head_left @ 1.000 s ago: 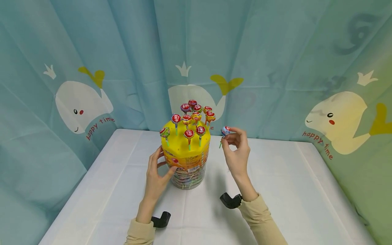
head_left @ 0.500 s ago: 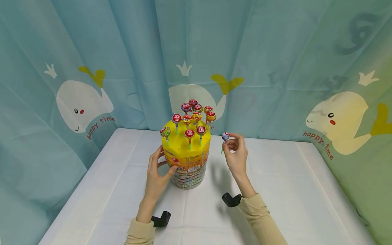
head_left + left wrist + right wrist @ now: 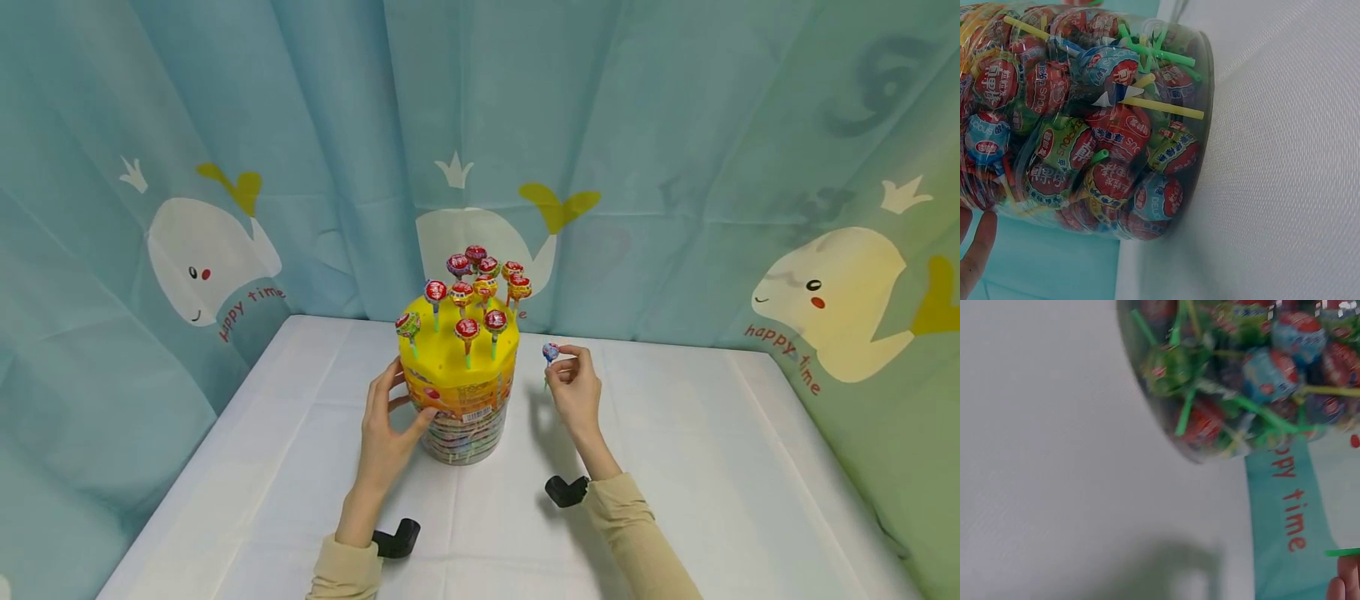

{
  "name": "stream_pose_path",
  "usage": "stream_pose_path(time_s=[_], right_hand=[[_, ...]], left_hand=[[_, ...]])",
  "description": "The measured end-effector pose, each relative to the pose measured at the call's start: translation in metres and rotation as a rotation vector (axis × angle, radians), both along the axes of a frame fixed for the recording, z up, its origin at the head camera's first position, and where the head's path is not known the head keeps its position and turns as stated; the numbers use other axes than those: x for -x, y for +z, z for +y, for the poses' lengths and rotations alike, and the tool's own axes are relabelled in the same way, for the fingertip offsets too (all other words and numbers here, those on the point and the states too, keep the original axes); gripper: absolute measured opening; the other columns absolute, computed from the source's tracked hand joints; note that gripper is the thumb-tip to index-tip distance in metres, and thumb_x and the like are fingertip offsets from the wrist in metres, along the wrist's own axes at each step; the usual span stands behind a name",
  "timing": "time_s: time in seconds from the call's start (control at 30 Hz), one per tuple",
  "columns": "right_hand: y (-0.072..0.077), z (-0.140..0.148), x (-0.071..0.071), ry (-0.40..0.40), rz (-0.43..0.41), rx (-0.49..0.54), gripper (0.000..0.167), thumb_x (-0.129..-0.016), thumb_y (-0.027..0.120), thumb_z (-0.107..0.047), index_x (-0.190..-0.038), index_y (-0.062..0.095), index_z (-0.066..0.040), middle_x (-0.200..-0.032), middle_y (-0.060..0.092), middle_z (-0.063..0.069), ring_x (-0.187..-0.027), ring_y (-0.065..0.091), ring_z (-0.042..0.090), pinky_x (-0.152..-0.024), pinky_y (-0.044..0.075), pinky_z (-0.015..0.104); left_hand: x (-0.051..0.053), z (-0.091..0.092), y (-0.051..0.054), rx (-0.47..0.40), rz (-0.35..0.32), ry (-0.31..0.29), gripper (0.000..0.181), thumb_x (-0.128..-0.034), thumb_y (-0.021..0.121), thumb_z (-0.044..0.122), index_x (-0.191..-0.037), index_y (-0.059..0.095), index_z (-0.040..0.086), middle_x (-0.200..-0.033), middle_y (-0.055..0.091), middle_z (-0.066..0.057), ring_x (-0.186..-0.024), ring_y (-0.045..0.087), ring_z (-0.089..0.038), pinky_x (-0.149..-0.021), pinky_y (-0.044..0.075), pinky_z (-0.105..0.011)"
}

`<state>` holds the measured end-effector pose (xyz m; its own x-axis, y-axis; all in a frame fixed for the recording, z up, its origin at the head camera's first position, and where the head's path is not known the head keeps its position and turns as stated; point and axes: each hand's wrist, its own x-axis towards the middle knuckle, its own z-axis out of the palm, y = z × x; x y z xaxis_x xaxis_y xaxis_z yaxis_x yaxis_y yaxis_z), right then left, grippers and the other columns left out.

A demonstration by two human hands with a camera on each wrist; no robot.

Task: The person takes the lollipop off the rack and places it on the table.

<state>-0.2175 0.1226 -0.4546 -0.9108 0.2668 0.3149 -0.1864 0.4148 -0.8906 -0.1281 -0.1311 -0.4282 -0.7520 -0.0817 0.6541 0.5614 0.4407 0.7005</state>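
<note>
A clear jar (image 3: pixel 463 437) full of wrapped lollipops stands upright on the white table, its yellow lid (image 3: pixel 442 354) holding several lollipops stuck in upright. My left hand (image 3: pixel 386 433) grips the jar's left side, thumb on the front of the orange label. To the right of the jar, my right hand (image 3: pixel 577 392) pinches a blue-wrapped lollipop (image 3: pixel 551 352) by its stick, head up, apart from the jar. In the left wrist view, fingers (image 3: pixel 979 250) lie at the jar (image 3: pixel 1054 144). The green stick (image 3: pixel 1341 552) shows above fingertips in the right wrist view.
A white cloth covers the table (image 3: pixel 697 450). Behind it and at both sides hangs a blue-green curtain (image 3: pixel 645 167) with whale prints. Black devices (image 3: pixel 397 539) are at both wrists, close above the cloth.
My right hand has moved down with the blue lollipop, which now stands more upright. My left hand keeps its grip on the jar.
</note>
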Motion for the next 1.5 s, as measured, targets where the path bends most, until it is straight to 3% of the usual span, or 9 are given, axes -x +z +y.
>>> stream_pose_path(time_s=[0.2, 0.57, 1.03, 1.5], right_hand=[[-0.012, 0.002, 0.007, -0.032, -0.095, -0.055, 0.037, -0.081, 0.067, -0.001, -0.116, 0.057, -0.007, -0.085, 0.069, 0.015, -0.061, 0.056, 0.003, -0.057, 0.045, 0.018], [-0.029, 0.008, 0.015, -0.057, -0.266, -0.133, 0.037, -0.08, 0.063, -0.004, -0.116, 0.057, -0.005, -0.085, 0.071, 0.016, -0.064, 0.062, 0.018, -0.058, 0.043, 0.024], [-0.039, 0.011, 0.021, -0.052, -0.359, -0.231, 0.035, -0.079, 0.062, -0.006, -0.113, 0.058, -0.003, -0.084, 0.068, 0.014, -0.066, 0.058, 0.022, -0.055, 0.04, 0.024], [-0.037, 0.007, 0.023, -0.047, -0.395, -0.296, 0.036, -0.076, 0.063, -0.006, -0.111, 0.057, 0.0, -0.083, 0.069, 0.016, -0.065, 0.059, 0.024, -0.054, 0.04, 0.026]], left_hand=[[0.0, 0.0, -0.003, 0.003, -0.026, 0.021, 0.081, -0.0748, 0.075, -0.003, -0.145, 0.035, 0.0, -0.136, 0.045, -0.022, -0.122, 0.044, -0.003, -0.087, 0.054, -0.043], [-0.003, 0.001, 0.005, 0.001, -0.025, 0.0, 0.079, -0.0731, 0.075, -0.006, -0.142, 0.036, -0.006, -0.134, 0.045, -0.027, -0.121, 0.043, 0.002, -0.086, 0.054, -0.045], [-0.003, 0.001, 0.004, -0.012, -0.042, -0.009, 0.08, -0.0729, 0.074, -0.006, -0.143, 0.036, -0.005, -0.134, 0.045, -0.026, -0.12, 0.043, 0.001, -0.086, 0.054, -0.049], [-0.004, 0.002, 0.006, -0.015, -0.055, -0.001, 0.08, -0.0725, 0.073, -0.008, -0.143, 0.036, -0.005, -0.133, 0.046, -0.027, -0.12, 0.045, -0.004, -0.088, 0.054, -0.047]])
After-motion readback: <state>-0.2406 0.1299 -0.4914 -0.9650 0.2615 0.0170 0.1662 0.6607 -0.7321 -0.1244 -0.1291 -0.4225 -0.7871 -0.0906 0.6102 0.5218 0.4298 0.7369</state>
